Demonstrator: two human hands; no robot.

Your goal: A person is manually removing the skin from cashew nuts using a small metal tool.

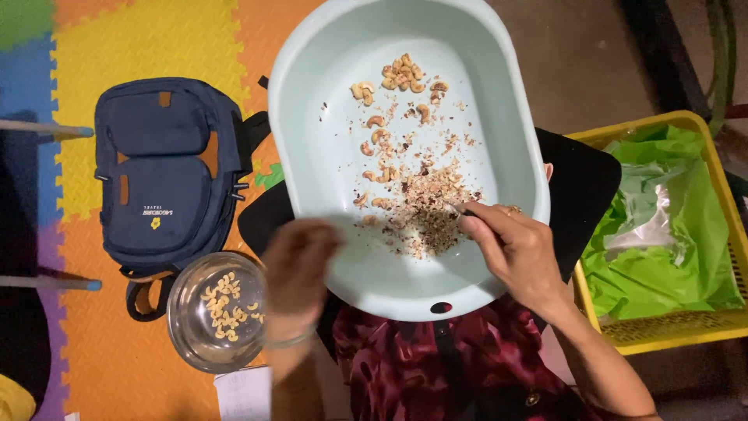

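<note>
progress: from where I'm watching, I'd say the sorting is mostly done. Only a loose scatter of cashews point(401, 76) is left in the basin point(312, 156), next to a big heap of husk bits point(428, 210), and a decent handful of nuts point(226, 306) already sits in the bowl point(187, 312).

left to do: my guess is the last nuts near the far end and along the middle need picking out of the crumbs.

basin: pale blue-green, oval, resting on the lap; cashews mostly toward the far side, the brown husk pile toward the near right.

bowl: clear glass, on the foam floor mat point(140, 47) just left of the lap, with peeled cashews in the bottom.

right hand point(518, 249): inside the basin, fingers pinched narrow at the edge of the husk pile. Can't tell if there's a nut in there.

left hand point(300, 265): blurred, at the basin's near left rim just above the bowl. Grip unclear, honestly.

around: navy backpack point(167, 171) on the mat, yellow crate point(670, 327) with green plastic point(662, 257) on the right.
</note>
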